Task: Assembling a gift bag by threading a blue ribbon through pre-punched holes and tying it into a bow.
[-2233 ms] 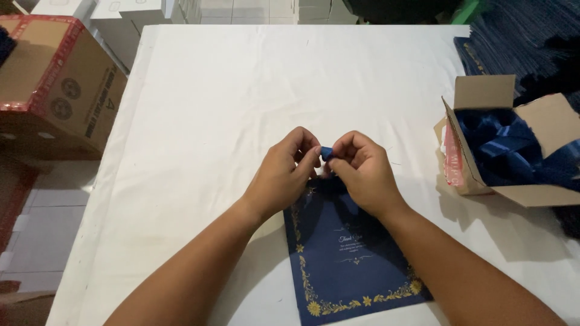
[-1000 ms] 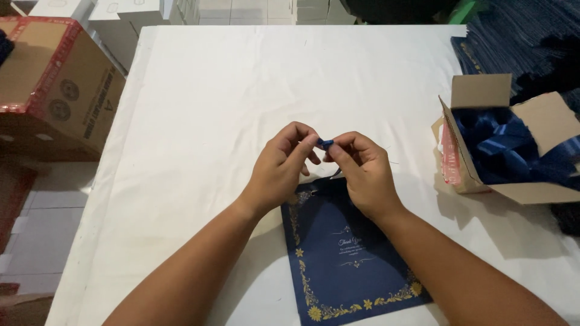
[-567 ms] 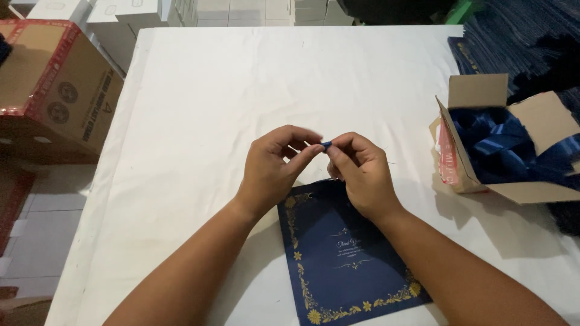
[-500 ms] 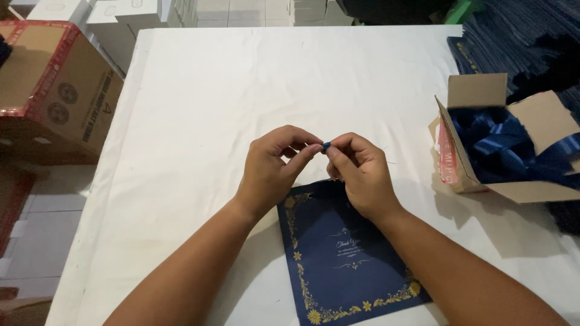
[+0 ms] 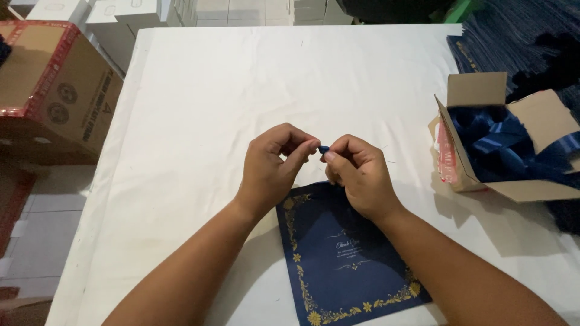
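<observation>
Left hand (image 5: 275, 166) and right hand (image 5: 356, 172) raised just above the table (image 5: 241, 78), fingertips meeting. Pinched between them, a small blue piece (image 5: 324, 149), probably ribbon, mostly hidden by the fingers; right thumb and forefinger closed on it, left fingertips pressed against its other end. Directly below and toward the near edge, a dark blue card (image 5: 344, 259) with gold floral border, flat on the white cloth, top edge partly covered by the right hand. To the right, near the table's edge, an open cardboard box (image 5: 477, 90) filled with blue ribbon (image 5: 501, 145), well apart from the hands. Left of the table, on the floor, a larger brown carton (image 5: 54, 90) with red tape.
</observation>
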